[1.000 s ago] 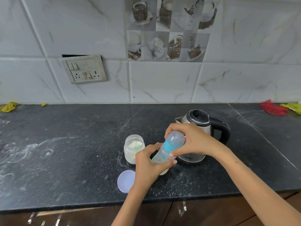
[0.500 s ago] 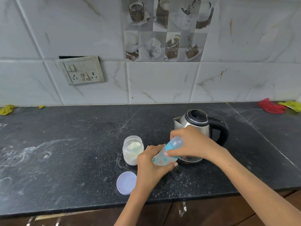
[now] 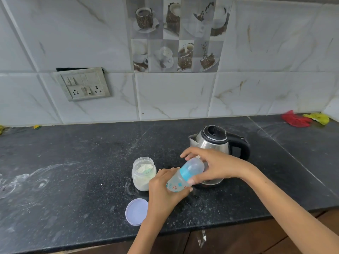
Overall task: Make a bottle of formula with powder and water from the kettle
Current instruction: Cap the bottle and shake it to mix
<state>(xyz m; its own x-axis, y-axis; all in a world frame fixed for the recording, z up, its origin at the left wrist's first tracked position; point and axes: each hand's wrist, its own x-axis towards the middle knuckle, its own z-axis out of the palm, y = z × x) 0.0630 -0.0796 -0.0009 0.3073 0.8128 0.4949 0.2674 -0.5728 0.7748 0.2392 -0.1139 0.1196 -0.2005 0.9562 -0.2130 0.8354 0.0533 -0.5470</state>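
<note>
A clear baby bottle with a blue collar and clear cap is tilted to the right above the black counter. My left hand grips its lower body. My right hand curls round the cap end, thumb against the blue collar. Just left of the hands stands an open jar holding white powder. Its lilac lid lies flat near the counter's front edge. The steel kettle with a black lid and handle stands behind my right hand, partly hidden by it.
White powder is smeared over the counter's left part. A red cloth and a yellow cloth lie at the back right. A switch and socket plate sits on the tiled wall. Wooden cabinet fronts run below the counter edge.
The bottle has tipped from nearly upright to leaning right. My right hand's fingers have shifted round the cap end. The left hand keeps its hold.
</note>
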